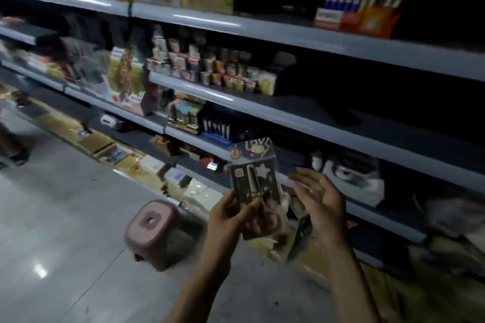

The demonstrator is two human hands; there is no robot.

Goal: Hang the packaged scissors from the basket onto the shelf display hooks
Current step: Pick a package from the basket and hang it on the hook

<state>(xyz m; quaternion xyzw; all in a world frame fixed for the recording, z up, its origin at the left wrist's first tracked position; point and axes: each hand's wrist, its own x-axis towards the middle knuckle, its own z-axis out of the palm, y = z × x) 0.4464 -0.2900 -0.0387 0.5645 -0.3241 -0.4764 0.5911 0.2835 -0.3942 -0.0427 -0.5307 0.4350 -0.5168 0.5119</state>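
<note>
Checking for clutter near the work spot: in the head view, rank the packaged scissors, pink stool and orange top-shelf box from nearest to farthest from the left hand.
1. packaged scissors: held in the left hand.
2. pink stool: on the floor, lower left.
3. orange box: top shelf, upper right.

Stool [154, 231] on floor [65, 217], in frt of shelves [210, 21].
</note>
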